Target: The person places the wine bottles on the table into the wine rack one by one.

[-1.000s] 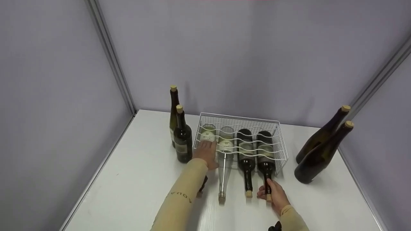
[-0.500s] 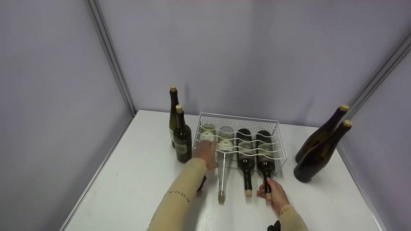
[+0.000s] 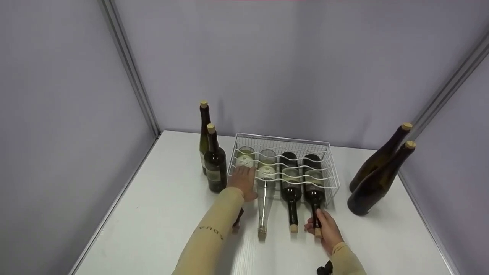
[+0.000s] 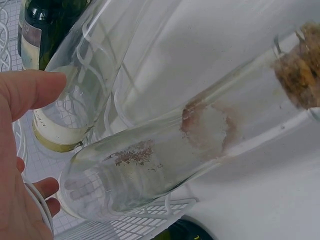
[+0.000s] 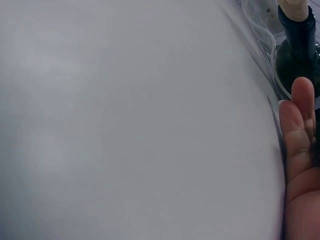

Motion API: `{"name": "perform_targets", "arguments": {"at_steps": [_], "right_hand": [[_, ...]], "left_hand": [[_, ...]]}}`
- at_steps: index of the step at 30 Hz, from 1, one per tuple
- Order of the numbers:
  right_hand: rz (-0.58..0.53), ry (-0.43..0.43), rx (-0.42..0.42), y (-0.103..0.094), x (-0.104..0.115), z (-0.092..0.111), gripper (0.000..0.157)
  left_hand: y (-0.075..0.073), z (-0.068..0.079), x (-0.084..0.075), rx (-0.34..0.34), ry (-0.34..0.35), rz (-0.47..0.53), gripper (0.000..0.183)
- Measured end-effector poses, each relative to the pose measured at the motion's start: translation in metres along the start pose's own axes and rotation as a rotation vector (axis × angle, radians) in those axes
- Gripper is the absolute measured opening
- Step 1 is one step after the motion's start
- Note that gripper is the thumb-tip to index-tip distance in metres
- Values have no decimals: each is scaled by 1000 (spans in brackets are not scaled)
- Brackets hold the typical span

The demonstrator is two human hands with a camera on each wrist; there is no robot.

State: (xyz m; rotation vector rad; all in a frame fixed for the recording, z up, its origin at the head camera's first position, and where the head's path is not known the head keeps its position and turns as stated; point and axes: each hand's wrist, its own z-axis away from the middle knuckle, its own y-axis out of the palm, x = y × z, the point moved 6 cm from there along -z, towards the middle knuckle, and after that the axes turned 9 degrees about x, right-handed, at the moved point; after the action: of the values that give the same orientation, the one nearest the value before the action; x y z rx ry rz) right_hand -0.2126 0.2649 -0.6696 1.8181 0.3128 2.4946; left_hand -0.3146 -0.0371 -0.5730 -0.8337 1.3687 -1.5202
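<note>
In the head view, a white wire rack holds several corked wine bottles lying with their necks toward me. My left hand rests over the leftmost clear bottle, fingers extended across the front of the rack. The left wrist view shows that clear bottle running past the fingertips, its thumb toward a second clear bottle. At the right end lies a dark wine bottle; my right hand holds its neck between thumb and fingers. Another dark bottle lies beside it.
Two dark corked bottles stand left of the rack, a shorter one before a taller one. To the right stand two more tall bottles, the front one overlapping the rear one. Grey walls enclose the white table.
The head view has shifted slightly, so everything appears a little to the left and higher. Both hands keep their places on the bottles.
</note>
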Motion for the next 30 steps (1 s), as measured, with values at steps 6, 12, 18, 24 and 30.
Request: {"name": "perform_targets", "arguments": {"at_steps": [6, 12, 18, 24, 30], "right_hand": [[5, 3, 2, 0, 0, -1, 60], [7, 7, 4, 0, 0, -1, 61], [35, 3, 3, 1, -2, 0, 59], [42, 17, -15, -1, -6, 4, 59], [32, -3, -10, 1, 0, 1, 56]], "left_hand": [[2, -2, 1, 8, -1, 7, 97], [1, -3, 0, -3, 1, 0, 98], [4, -1, 0, -21, -3, -1, 97], [5, 4, -2, -25, 6, 25, 96], [3, -1, 1, 6, -10, 33, 98]]}}
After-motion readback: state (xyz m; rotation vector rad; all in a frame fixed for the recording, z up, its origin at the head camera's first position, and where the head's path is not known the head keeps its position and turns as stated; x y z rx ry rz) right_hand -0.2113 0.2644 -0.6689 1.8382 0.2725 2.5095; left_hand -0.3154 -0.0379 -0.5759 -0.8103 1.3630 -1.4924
